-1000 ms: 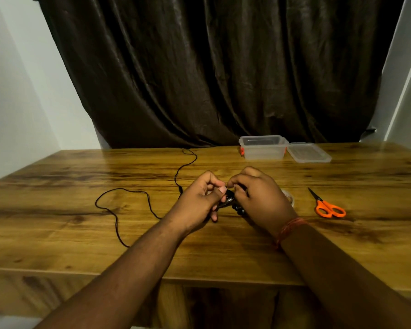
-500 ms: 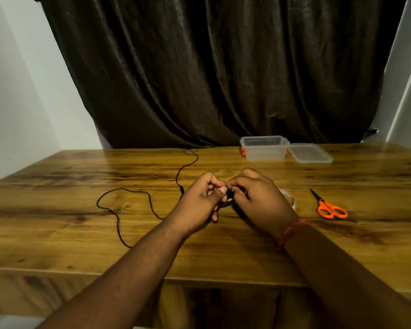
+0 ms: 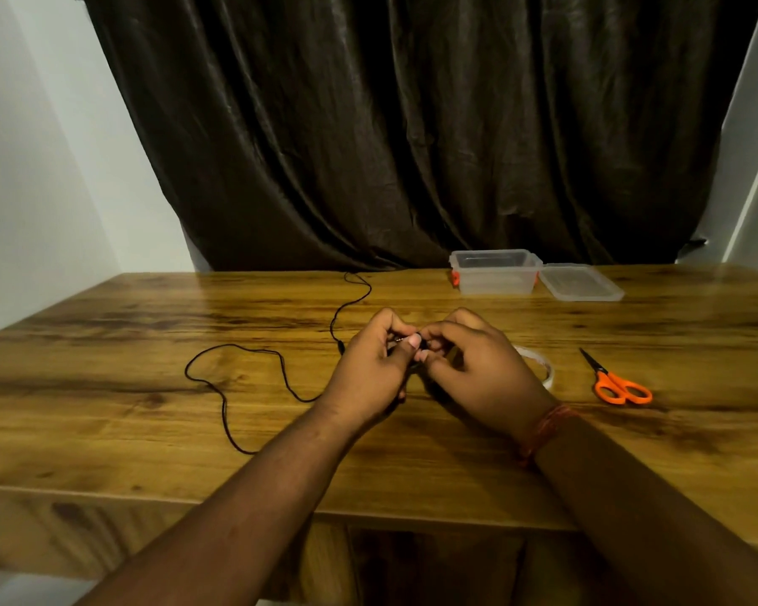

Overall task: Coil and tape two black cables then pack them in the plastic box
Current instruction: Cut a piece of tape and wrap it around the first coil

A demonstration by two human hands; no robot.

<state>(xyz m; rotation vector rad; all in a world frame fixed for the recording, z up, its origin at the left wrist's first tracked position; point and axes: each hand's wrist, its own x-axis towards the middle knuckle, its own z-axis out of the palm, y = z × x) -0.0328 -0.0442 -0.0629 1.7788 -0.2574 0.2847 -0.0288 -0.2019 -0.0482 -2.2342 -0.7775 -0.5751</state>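
Fingers (image 3: 405,343) of both hands pinch coiled cable (image 3: 412,367).

On the bench (image 3: 106,430): box (image 3: 495,277) at back, lid (image 3: 580,284) right of it, scissors (image 3: 618,384) nearer, cable (image 3: 254,387) left

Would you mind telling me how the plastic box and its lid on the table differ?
The plastic box is deep, with tall walls and orange clips; the lid is a shallow, flat tray with no orange showing. The box stands left of the lid, beside it. Both are clear plastic, open side up, at the table's far edge.
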